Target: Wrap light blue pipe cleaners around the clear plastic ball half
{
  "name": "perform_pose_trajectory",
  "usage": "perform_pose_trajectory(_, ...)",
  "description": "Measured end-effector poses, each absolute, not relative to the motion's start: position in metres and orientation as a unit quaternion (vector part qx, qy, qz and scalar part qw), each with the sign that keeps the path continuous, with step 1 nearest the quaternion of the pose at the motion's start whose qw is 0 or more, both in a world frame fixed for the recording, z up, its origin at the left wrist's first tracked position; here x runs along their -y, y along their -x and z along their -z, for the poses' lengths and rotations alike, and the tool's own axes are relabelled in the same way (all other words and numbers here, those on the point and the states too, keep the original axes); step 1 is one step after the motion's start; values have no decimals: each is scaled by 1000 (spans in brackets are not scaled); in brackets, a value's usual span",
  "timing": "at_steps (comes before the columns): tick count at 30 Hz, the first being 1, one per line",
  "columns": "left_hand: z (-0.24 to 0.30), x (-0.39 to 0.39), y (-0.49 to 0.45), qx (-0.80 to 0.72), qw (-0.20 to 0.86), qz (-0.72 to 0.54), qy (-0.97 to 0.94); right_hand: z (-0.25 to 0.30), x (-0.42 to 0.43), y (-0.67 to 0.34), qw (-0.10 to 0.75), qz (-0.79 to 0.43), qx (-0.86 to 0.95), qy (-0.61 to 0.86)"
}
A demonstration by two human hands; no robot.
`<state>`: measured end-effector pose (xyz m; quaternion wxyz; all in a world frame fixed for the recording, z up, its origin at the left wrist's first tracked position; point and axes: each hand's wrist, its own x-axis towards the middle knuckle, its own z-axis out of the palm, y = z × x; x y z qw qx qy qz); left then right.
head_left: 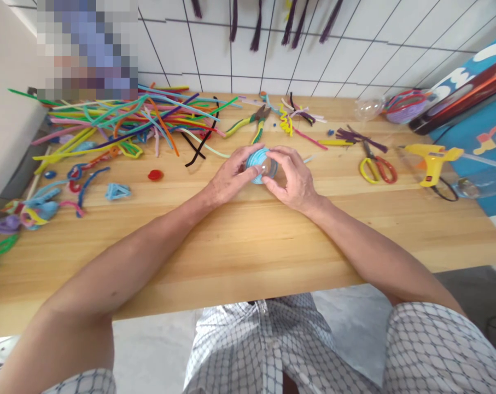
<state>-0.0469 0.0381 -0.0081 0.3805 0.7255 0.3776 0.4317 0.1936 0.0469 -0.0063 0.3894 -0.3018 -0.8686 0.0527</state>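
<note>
Between both hands, over the middle of the wooden table, is a small see-through ball [256, 158] partly wrapped in coils of light blue pipe cleaner. My left hand [233, 174] grips it from the left, thumb across the front. From the right, my right hand [292, 178] curves its fingers and thumb around the uncovered side. My fingers hide part of the ball. A pale pipe-cleaner end [309, 159] shows just right of my right hand; where it leads is hidden. Pliers with green and yellow handles [250, 125] lie just beyond the hands.
A heap of colourful pipe cleaners [128, 123] spreads at the back left, with a blue triangle [117, 191] nearer. To the right lie scissors [378, 168], a yellow glue gun [430, 158], another see-through ball [368, 108] and a dark red cylinder [456, 96]. Purple tassels [257, 30] hang behind.
</note>
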Motion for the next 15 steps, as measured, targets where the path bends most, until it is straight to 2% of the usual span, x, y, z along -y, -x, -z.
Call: perform_pose_trajectory(15,8,-37,47,-365,404,-444,-711,7,-48,-194,399,-40,869,291)
